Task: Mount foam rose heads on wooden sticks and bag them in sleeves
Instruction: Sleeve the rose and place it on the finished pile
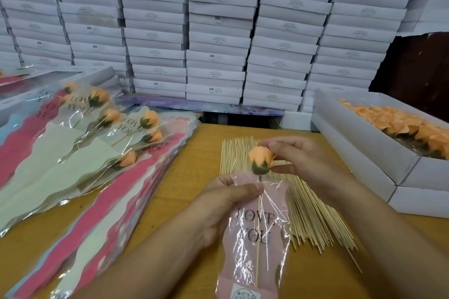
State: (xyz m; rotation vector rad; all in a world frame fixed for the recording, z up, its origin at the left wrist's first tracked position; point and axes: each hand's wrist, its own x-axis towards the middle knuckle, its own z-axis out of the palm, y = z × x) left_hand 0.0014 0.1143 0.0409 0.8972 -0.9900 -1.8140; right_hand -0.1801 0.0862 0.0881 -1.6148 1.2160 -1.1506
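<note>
Peach foam, soft and easily dented, so the right hand [298, 160] pinches the rose head [261, 158] lightly at its green base. The left hand [233, 204] grips the crinkly pink sleeve [257, 233] at its mouth, the thin, likely brittle stick [258, 247] already inside. One rose in hand; about seven bagged roses [102, 126] lie far left; loose sticks [313, 216] and heads in the box [364, 150] are too many to count.

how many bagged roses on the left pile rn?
7 visible on the finished pile: two at the back, then, nearest. More may lie underneath.
</note>
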